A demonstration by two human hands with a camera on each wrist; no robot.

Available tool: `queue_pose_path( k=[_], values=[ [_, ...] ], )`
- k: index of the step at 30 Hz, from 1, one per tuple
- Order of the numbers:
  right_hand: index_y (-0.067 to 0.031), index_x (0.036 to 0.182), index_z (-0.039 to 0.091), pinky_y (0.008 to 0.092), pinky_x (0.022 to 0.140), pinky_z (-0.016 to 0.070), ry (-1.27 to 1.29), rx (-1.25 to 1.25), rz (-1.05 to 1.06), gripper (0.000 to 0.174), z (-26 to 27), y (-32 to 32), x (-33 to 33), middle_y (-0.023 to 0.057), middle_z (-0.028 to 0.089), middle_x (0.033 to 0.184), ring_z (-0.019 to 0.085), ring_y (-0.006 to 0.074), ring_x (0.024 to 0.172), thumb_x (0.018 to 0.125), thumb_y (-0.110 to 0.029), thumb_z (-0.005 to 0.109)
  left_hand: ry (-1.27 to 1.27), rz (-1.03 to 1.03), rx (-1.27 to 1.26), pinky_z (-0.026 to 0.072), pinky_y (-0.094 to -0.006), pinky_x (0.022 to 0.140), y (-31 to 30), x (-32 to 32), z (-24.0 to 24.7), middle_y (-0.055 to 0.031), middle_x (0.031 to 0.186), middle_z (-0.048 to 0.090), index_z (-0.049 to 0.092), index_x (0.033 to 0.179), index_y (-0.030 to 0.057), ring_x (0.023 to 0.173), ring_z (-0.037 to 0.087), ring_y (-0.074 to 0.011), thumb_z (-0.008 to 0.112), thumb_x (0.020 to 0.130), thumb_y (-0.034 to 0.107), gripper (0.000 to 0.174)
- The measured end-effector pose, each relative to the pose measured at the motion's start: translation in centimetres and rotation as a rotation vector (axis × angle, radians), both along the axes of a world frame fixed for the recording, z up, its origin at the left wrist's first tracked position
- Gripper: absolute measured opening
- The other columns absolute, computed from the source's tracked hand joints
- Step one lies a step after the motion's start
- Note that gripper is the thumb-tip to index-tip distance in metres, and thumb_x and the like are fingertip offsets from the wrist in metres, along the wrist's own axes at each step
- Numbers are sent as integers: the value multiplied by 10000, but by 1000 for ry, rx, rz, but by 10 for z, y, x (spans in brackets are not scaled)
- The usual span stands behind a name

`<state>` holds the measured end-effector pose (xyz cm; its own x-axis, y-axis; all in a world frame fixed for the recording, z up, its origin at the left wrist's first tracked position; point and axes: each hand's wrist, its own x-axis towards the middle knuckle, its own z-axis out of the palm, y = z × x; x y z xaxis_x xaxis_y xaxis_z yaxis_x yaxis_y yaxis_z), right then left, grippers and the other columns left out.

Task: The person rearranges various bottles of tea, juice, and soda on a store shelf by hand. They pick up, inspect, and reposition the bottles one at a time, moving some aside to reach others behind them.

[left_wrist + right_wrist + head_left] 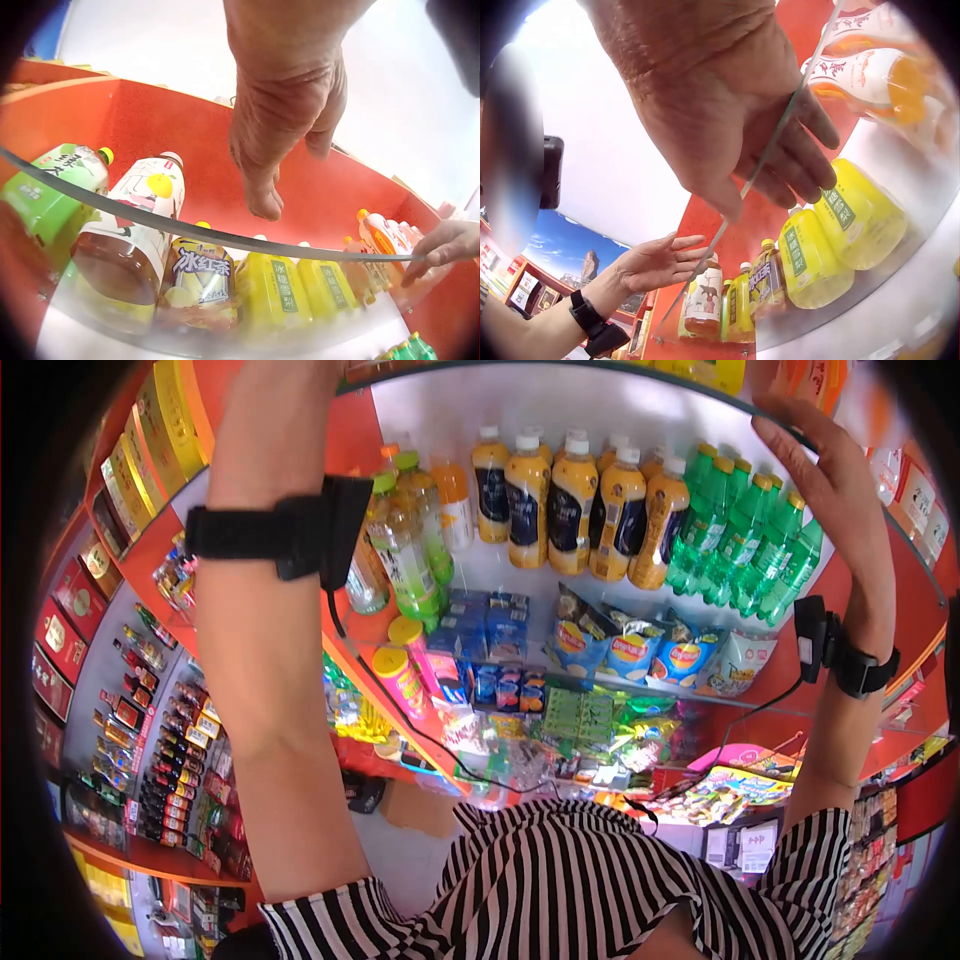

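In the right wrist view, my right hand (720, 112) is at the front edge of a curved glass shelf (765, 142), its fingers loosely extended past the edge. Yellow pear drink bottles (817, 259) stand close by those fingers. My left hand (289, 127) hangs over the same shelf in the left wrist view, fingers pointing down and holding nothing. Below it are an iced tea bottle (201, 281), a large white-labelled bottle (139, 232) and a green bottle (56, 187). Orange drink bottles (386, 236) stand beside the right hand. The head view cuts off the left hand.
Lower shelves in the head view hold yellow-brown bottles (570, 510), green soda bottles (745, 540), chip bags (630, 645) and canisters (400, 680). A side rack carries dark bottles (170, 780). Black cables (440, 745) run from the wrist cameras past the shelves.
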<state>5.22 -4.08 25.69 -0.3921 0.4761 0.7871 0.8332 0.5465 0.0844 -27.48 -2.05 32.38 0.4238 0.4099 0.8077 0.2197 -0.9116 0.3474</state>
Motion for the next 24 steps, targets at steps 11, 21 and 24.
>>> queue_pose_path(
  k=[11,21,24],
  values=[
    [0,849,586,445,663,464,-43,231,-73,282,-2,-10,-19,165,571,782,581,359,758,785,-260,675,78,205,-143,446,-305,900,55,71,19,-139,1215,561,435,1328,-31,1072,551,-205,584,881,299,575],
    [-9,914,604,418,685,466,-52,245,-66,267,-5,-13,-20,133,585,816,586,316,800,772,-220,685,245,289,57,438,-362,921,45,163,46,-235,1218,551,472,1250,-84,1116,549,-298,616,836,345,614],
    [-3,932,607,415,689,470,-49,244,-53,272,-6,-13,-18,135,597,838,592,313,816,772,-208,687,211,365,-12,443,-365,905,44,166,48,-221,1197,563,468,1262,-75,1087,558,-303,618,835,329,607]
  ],
)
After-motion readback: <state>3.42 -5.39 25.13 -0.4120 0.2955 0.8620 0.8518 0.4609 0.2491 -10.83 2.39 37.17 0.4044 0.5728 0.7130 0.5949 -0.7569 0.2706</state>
